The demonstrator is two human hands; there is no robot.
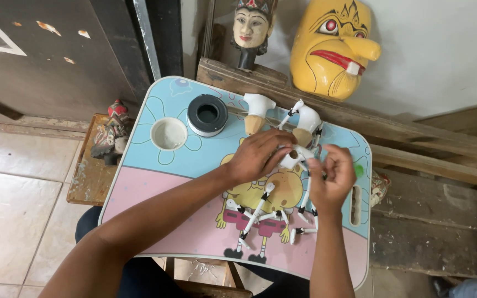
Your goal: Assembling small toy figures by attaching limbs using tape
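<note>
My left hand [259,155] grips a white puppet body piece [292,158] with a round hole, over the middle of a small cartoon-printed lap table [155,182]. My right hand [333,175] pinches at the same piece from the right, fingers closed on a thin joint or string. White jointed puppet arms with black ties [255,216] hang from it and lie on the tabletop. Two more white-painted wooden puppet torsos [257,110] [306,122] stand just beyond my hands.
A black-and-white round container [207,114] and a recessed white cup holder [168,133] sit at the table's far left. A yellow mask [332,47] and a carved puppet head [250,27] lean against the wall. A small painted figure [111,132] rests on a wooden board at left.
</note>
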